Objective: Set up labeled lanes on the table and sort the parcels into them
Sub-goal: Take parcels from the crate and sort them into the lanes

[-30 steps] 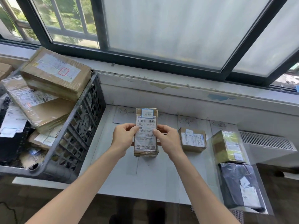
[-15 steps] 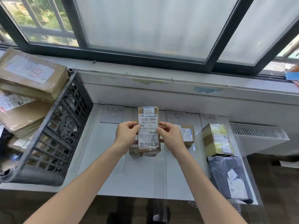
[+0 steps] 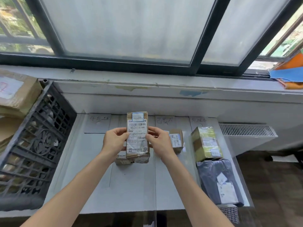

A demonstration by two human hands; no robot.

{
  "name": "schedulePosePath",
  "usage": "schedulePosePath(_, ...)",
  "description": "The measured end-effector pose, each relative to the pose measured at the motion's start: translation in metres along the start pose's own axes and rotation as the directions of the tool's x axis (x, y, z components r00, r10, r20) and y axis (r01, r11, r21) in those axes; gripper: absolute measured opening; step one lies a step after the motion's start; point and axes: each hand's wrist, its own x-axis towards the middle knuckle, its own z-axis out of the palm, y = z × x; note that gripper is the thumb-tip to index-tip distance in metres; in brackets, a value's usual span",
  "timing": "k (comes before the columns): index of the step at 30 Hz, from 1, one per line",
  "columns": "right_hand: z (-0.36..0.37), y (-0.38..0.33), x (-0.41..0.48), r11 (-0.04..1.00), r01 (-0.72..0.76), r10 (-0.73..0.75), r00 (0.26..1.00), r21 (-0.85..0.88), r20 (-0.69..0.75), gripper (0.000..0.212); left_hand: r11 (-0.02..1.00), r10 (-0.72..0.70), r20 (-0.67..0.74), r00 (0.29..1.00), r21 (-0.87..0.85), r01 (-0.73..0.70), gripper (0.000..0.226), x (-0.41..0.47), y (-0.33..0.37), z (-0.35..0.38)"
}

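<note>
I hold a small brown cardboard parcel (image 3: 137, 136) upright above the white table (image 3: 132, 190), its shipping label facing me. My left hand (image 3: 114, 141) grips its left edge and my right hand (image 3: 159, 142) its right edge. Another small box (image 3: 121, 158) lies on the table just below and behind it, mostly hidden. Handwritten lane labels (image 3: 98, 119) sit along the table's far edge. A small brown box (image 3: 176, 140) rests in a lane right of my hands. Further right stand a yellow-taped box (image 3: 206, 143) and a grey mailer bag (image 3: 219, 182).
A black plastic crate (image 3: 35, 145) full of parcels stands at the table's left side, with a large brown box (image 3: 14, 94) on top. A window sill and wall rise behind the table. A white radiator grille (image 3: 246, 131) is at the right.
My view has swung right, so the crate has slid toward the left edge. Both hands still hold the parcel upright in much the same place over the table.
</note>
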Motion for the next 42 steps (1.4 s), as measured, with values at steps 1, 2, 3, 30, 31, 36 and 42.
schedulePosePath(1,-0.011,0.002,0.000,1.000,0.005,-0.005,1.000,-0.003,-0.027,0.032,1.000,0.002,0.022,1.000,0.004,-0.002,0.021,0.000,0.000,0.012)
schedulePosePath(2,-0.024,0.005,0.000,1.000,0.009,-0.009,0.999,-0.003,-0.053,0.032,1.000,0.008,0.048,0.999,0.007,-0.008,0.022,-0.001,0.000,0.025)
schedulePosePath(3,-0.036,0.008,0.000,1.000,0.012,-0.012,0.997,0.001,-0.077,0.031,1.000,0.018,0.075,0.997,0.008,-0.019,0.022,-0.003,0.000,0.038)
schedulePosePath(30,-0.337,0.029,-0.015,0.999,0.028,-0.014,0.906,0.027,-0.424,0.030,0.998,0.057,0.451,0.891,0.012,-0.070,0.023,-0.059,0.027,0.340)
schedulePosePath(31,-0.348,0.032,-0.007,0.999,0.026,-0.012,0.907,0.028,-0.421,0.030,0.998,0.055,0.440,0.896,0.012,-0.067,0.023,-0.058,0.027,0.353)
schedulePosePath(36,-0.405,0.049,0.031,1.000,0.027,-0.018,0.916,0.015,-0.400,0.028,0.999,0.004,0.398,0.918,0.037,-0.020,0.020,-0.047,0.022,0.417)
schedulePosePath(42,-0.437,0.097,0.065,0.996,-0.063,0.039,0.947,-0.067,-0.318,0.028,0.990,-0.098,0.353,0.930,0.127,0.056,0.020,-0.037,-0.004,0.453)
